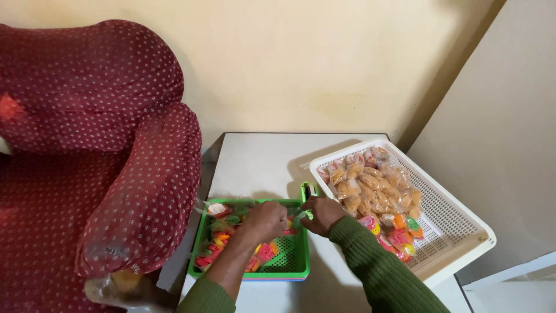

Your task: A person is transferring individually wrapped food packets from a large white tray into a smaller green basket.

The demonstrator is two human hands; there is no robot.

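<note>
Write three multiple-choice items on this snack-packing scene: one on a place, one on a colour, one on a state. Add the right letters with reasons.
1. Where does the white tray stand?
A. To the right of the green tray
B. On the armchair
C. On the floor

2. What colour are the person's sleeves?
A. Red
B. Green
C. White

3. What is the state of the hands?
A. Both resting flat on the bare table
B. Both raised to the wall
C. Both over the green tray, among the packets

Answers:
1. A: the white tray sits on the table, right of the green tray.
2. B: both forearms wear green knit.
3. C: the left hand lies on the colourful packets; the right hand pinches a clear packet at the tray's edge.
</note>
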